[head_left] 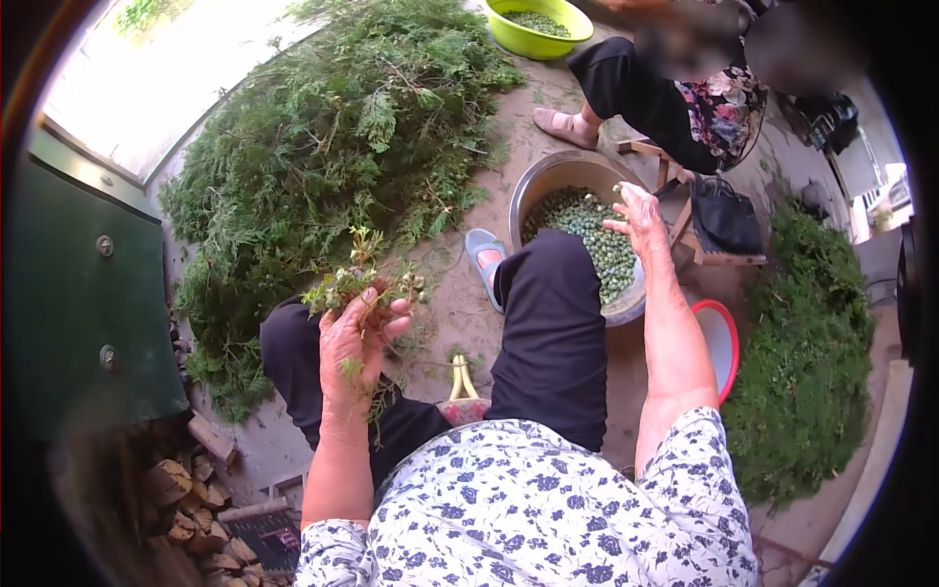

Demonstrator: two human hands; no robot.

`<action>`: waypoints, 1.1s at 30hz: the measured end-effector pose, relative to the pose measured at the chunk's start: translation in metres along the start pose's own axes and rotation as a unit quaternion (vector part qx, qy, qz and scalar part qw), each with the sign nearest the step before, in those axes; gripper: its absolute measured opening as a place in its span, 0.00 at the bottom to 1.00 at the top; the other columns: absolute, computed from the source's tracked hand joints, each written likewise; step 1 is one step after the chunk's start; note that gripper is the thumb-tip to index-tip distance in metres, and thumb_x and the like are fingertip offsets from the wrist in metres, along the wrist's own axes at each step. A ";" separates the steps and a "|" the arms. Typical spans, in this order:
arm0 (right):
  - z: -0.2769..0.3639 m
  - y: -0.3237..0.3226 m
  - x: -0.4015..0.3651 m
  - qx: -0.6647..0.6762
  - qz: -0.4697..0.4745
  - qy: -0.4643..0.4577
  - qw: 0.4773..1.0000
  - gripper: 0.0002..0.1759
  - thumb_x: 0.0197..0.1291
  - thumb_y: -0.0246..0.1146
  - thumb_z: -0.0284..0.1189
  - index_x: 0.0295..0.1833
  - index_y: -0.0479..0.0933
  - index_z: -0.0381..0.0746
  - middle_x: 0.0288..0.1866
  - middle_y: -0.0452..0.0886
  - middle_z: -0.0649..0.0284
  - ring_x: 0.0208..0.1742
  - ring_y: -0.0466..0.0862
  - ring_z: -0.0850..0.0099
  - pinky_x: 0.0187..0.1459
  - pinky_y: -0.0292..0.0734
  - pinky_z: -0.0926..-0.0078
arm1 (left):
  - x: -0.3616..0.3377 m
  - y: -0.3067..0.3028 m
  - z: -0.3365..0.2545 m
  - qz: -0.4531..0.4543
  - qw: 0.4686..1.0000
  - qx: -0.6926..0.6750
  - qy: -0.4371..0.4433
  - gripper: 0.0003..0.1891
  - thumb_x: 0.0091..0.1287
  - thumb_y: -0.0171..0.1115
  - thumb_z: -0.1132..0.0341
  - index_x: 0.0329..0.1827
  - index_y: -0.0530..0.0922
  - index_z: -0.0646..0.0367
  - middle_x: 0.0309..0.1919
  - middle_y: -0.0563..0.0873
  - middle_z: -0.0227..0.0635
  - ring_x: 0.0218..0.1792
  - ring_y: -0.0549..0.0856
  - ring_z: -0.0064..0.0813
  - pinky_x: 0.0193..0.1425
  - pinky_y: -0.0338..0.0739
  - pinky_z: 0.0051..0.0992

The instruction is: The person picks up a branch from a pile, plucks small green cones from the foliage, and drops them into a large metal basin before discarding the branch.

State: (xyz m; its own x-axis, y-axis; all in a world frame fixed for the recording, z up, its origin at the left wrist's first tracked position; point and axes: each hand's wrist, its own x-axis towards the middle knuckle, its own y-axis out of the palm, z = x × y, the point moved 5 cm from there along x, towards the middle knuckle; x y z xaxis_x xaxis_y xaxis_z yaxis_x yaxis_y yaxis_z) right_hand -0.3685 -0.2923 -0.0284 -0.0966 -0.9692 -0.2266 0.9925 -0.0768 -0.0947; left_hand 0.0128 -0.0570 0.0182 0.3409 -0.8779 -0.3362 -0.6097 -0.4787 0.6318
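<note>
My left hand (354, 338) is closed around a sprig of evergreen (364, 279) with small green cones on it, held above my left knee. Thin twigs trail down past the wrist. Over a large metal basin (536, 183), my right hand (641, 217) reaches out with its fingers spread. Inside the basin lies a heap of small round green cones (611, 256), partly covered by my right knee. Between my legs sits a small vessel with the yellow handles (460, 377) of a tool beside it, mostly hidden.
A big pile of cut evergreen branches (323, 137) fills the ground ahead left; another heap (807, 382) lies right. Across the basin sits another person (646, 98), near a yellow-green tub (536, 39) of cones. A wooden stool (719, 256) holds a black bag. Split firewood (201, 509) lies lower left.
</note>
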 end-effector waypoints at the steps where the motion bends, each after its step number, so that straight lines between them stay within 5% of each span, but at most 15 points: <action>1: -0.004 -0.011 0.002 -0.030 -0.025 -0.015 0.999 0.21 0.62 0.57 0.37 0.56 0.71 0.35 0.52 0.73 0.58 0.46 0.76 0.65 0.35 0.82 0.67 | -0.007 -0.001 0.000 -0.029 0.999 0.033 -0.013 0.09 0.64 0.57 0.72 0.45 0.76 0.67 0.35 0.83 0.40 0.32 0.86 0.36 0.28 0.84 0.25; 4: -0.015 -0.043 0.011 -0.078 -0.119 -0.061 0.988 0.11 0.55 0.62 0.28 0.43 0.80 0.35 0.34 0.80 0.65 0.34 0.79 0.78 0.31 0.80 0.77 | -0.024 -0.004 0.001 -0.066 0.995 0.072 -0.029 0.10 0.64 0.58 0.71 0.45 0.76 0.66 0.34 0.84 0.40 0.28 0.86 0.33 0.22 0.82 0.22; 7: -0.026 -0.071 0.029 -0.226 -0.154 -0.173 0.946 0.13 0.52 0.64 0.28 0.44 0.80 0.35 0.38 0.81 0.67 0.31 0.77 0.83 0.28 0.73 0.84 | -0.032 -0.010 0.006 -0.086 0.992 0.084 -0.027 0.09 0.64 0.60 0.69 0.43 0.74 0.65 0.34 0.84 0.41 0.23 0.84 0.30 0.15 0.76 0.19; 9: -0.009 -0.067 0.019 -0.270 -0.145 -0.247 0.919 0.15 0.53 0.64 0.30 0.46 0.80 0.36 0.40 0.81 0.69 0.35 0.78 0.81 0.36 0.74 0.81 | -0.038 -0.003 0.007 -0.054 0.995 0.069 -0.046 0.08 0.64 0.60 0.69 0.41 0.73 0.63 0.32 0.84 0.39 0.23 0.84 0.29 0.15 0.74 0.18; 11: -0.029 -0.083 0.039 -0.275 -0.115 -0.199 0.934 0.17 0.54 0.61 0.32 0.49 0.78 0.37 0.43 0.81 0.64 0.43 0.79 0.73 0.47 0.73 0.75 | -0.040 -0.003 0.008 -0.071 0.997 0.029 -0.021 0.06 0.63 0.59 0.71 0.38 0.74 0.64 0.28 0.82 0.42 0.24 0.83 0.31 0.18 0.74 0.21; 14: -0.056 -0.116 0.078 -0.529 -0.112 -0.344 0.767 0.19 0.54 0.58 0.30 0.51 0.76 0.36 0.46 0.81 0.54 0.44 0.81 0.62 0.50 0.73 0.68 | -0.045 -0.005 0.009 -0.080 0.996 0.017 -0.039 0.06 0.63 0.59 0.71 0.38 0.74 0.65 0.28 0.82 0.40 0.24 0.83 0.31 0.17 0.74 0.21; 15: -0.044 -0.107 0.064 -0.528 -0.110 -0.347 0.767 0.19 0.54 0.58 0.30 0.51 0.76 0.36 0.46 0.81 0.54 0.44 0.81 0.62 0.50 0.73 0.68 | -0.045 -0.005 0.010 -0.062 0.997 0.014 -0.036 0.07 0.63 0.59 0.71 0.39 0.74 0.65 0.29 0.81 0.38 0.25 0.84 0.32 0.18 0.76 0.21; 17: 0.000 -0.080 0.012 -0.431 -0.175 -0.195 0.863 0.15 0.53 0.55 0.28 0.45 0.79 0.36 0.44 0.82 0.54 0.47 0.81 0.61 0.51 0.73 0.68 | -0.047 -0.005 0.011 -0.043 0.998 0.012 -0.036 0.07 0.63 0.59 0.71 0.40 0.74 0.65 0.29 0.81 0.36 0.27 0.85 0.32 0.19 0.78 0.21; 18: 0.021 -0.058 -0.009 -0.370 -0.162 -0.268 0.875 0.15 0.51 0.56 0.28 0.44 0.79 0.35 0.39 0.84 0.57 0.40 0.83 0.65 0.47 0.74 0.71 | -0.049 -0.005 0.012 -0.041 0.998 0.003 -0.044 0.07 0.64 0.58 0.71 0.41 0.75 0.65 0.30 0.81 0.36 0.27 0.85 0.32 0.19 0.77 0.21; 20: 0.059 0.003 -0.060 -0.185 -0.070 -0.208 0.958 0.14 0.50 0.58 0.20 0.44 0.79 0.35 0.36 0.83 0.63 0.36 0.79 0.76 0.42 0.73 0.80 | -0.048 -0.004 0.016 -0.037 0.998 -0.005 -0.056 0.08 0.64 0.57 0.71 0.42 0.76 0.65 0.31 0.82 0.36 0.27 0.84 0.32 0.19 0.77 0.21; 21: 0.067 0.026 -0.075 -0.175 -0.034 -0.284 0.942 0.15 0.50 0.58 0.17 0.45 0.80 0.37 0.34 0.81 0.66 0.32 0.76 0.81 0.34 0.72 0.83 | -0.047 -0.005 0.020 -0.034 0.997 -0.018 -0.070 0.08 0.65 0.57 0.70 0.42 0.76 0.65 0.31 0.82 0.36 0.29 0.85 0.32 0.21 0.78 0.22; 23: 0.073 0.073 -0.113 -0.021 0.041 -0.168 0.985 0.11 0.57 0.59 0.20 0.45 0.80 0.38 0.32 0.79 0.70 0.30 0.76 0.82 0.32 0.72 0.85 | -0.048 -0.004 0.024 -0.032 0.995 -0.030 -0.086 0.08 0.65 0.57 0.69 0.42 0.76 0.65 0.32 0.82 0.35 0.31 0.85 0.33 0.24 0.80 0.23; 24: 0.080 0.095 -0.137 0.010 0.080 -0.131 0.988 0.08 0.59 0.60 0.23 0.45 0.79 0.38 0.33 0.78 0.72 0.34 0.77 0.80 0.36 0.73 0.83 | -0.048 -0.002 0.025 -0.051 0.993 -0.047 -0.093 0.08 0.65 0.57 0.69 0.41 0.77 0.64 0.32 0.82 0.35 0.33 0.85 0.34 0.27 0.81 0.25; 29: 0.080 0.179 -0.237 -0.156 0.275 -0.349 0.882 0.13 0.45 0.67 0.20 0.40 0.78 0.37 0.33 0.77 0.60 0.34 0.80 0.68 0.36 0.75 0.74 | -0.045 -0.004 0.033 -0.093 0.988 -0.065 -0.109 0.08 0.64 0.58 0.68 0.40 0.76 0.64 0.31 0.82 0.36 0.33 0.86 0.33 0.31 0.84 0.26; 33: 0.054 0.204 -0.253 -0.187 0.275 -0.411 0.849 0.18 0.39 0.68 0.23 0.41 0.78 0.39 0.33 0.73 0.60 0.37 0.76 0.64 0.38 0.74 0.69 | -0.039 -0.008 0.042 -0.087 0.988 -0.076 -0.104 0.07 0.64 0.59 0.68 0.39 0.76 0.63 0.29 0.83 0.34 0.29 0.84 0.26 0.29 0.83 0.24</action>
State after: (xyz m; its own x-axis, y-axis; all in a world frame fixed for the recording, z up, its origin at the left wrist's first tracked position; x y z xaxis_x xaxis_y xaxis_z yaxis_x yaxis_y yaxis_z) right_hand -0.1371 -0.0751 0.0619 0.6098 -0.6830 0.4021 0.7636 0.3706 -0.5287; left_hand -0.0263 -0.0196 -0.0031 0.2671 -0.7735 -0.5747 -0.4356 -0.6289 0.6440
